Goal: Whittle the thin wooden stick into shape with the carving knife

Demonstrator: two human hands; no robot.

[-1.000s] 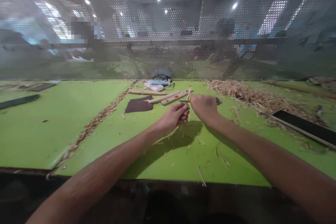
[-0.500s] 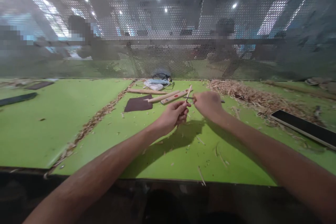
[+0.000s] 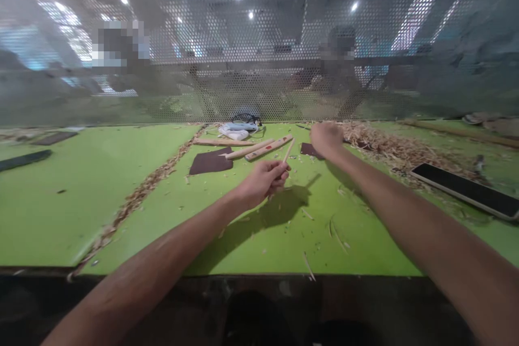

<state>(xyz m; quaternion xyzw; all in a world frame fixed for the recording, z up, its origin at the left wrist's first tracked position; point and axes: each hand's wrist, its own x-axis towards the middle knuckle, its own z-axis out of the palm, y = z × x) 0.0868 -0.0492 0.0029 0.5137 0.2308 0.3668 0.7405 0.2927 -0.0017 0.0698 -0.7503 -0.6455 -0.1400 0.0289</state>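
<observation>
My left hand (image 3: 267, 179) is closed in a pinch around the lower end of a slim pale wooden stick (image 3: 289, 150), which slants up and right above the green table. Up and to the right, my right hand (image 3: 326, 139) is closed around a knife, its fingers mostly hidden from me. A thin dark blade (image 3: 302, 127) pokes out to the left of that fist, apart from the stick. Just below the fist lies a small dark brown sheet (image 3: 310, 150), partly covered by the hand.
Wood shavings (image 3: 389, 143) pile up at right beside a dark-faced phone-like slab (image 3: 466, 190). Behind the left hand lie wooden-handled tools (image 3: 270, 147), a brown square sheet (image 3: 211, 162) and a bundle with cables (image 3: 239, 128). A perforated screen (image 3: 259, 81) closes off the back, people beyond it.
My right hand has moved away from the stick, up and to the right, with the knife. The brown sheet beneath it has come into view. My left hand still pinches the stick.
</observation>
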